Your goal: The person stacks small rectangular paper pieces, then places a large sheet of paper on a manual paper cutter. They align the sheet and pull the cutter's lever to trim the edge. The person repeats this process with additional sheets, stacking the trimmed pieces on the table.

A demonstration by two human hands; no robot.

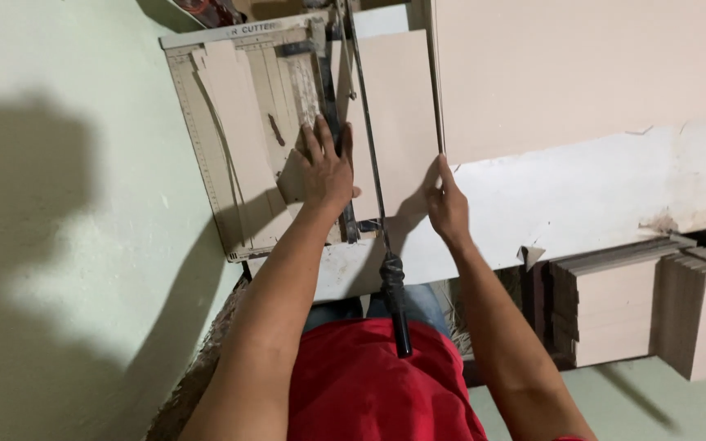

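Nearest the viewer, a red shirt (369, 384) fills the lower centre, with both bare forearms reaching away from it. Just beyond the shirt, the black handle (396, 302) of a lever blade (367, 139) points toward the viewer; the thin blade arm runs from it toward the far edge of a paper cutter (206, 147), a pale board with a ruled scale along its left side. To the right, near the floor, stacks of cut cardboard pieces (614, 310) stand upright beside each other under the edge of a worn white worktable (582, 196).

Farther in, the left hand (326, 167) lies flat, fingers spread, palm down on a beige cardboard sheet (398, 122) where it meets the cutter's bed; it presses and closes around nothing. The right hand (448, 204) pinches the near right corner of the same sheet between thumb and fingers. The sheet lies across the cutter's right side, under the blade arm. A narrow cardboard strip (234, 122) rests on the board's left half. Farthest right, a large beige board (582, 73) covers the table.
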